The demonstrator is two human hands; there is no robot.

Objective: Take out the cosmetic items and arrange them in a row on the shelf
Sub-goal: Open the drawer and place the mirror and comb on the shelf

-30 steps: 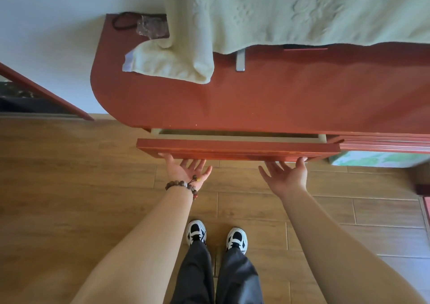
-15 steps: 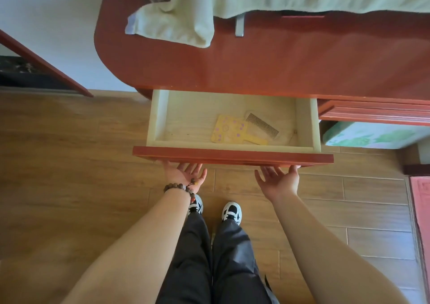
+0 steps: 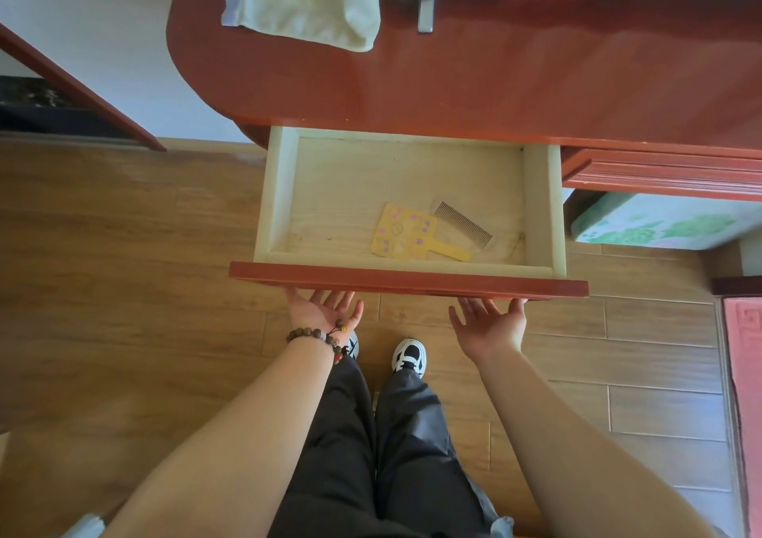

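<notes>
A pale wooden drawer [image 3: 284, 191] with a red front [image 3: 408, 280] stands pulled far out of the red dresser [image 3: 495, 84]. Inside, near the front right, lie a yellow hand mirror [image 3: 406, 234] with purple drawings and a brown comb [image 3: 464, 222] just behind it. My left hand [image 3: 321, 311], with a bead bracelet at the wrist, is palm up beneath the left part of the drawer front, fingertips hidden under its lower edge. My right hand [image 3: 490, 323] is placed the same way under the right part.
A pale green towel [image 3: 305, 14] drapes over the back of the dresser top beside a metal bracket [image 3: 426, 12]. A closed red drawer [image 3: 659, 174] sits to the right, above a green patterned box [image 3: 668, 224]. A red mat [image 3: 746, 352] lies at far right.
Both hands pulled the drawer from nearly closed to far out. The mirror and comb inside came into view, and the view tilted down.
</notes>
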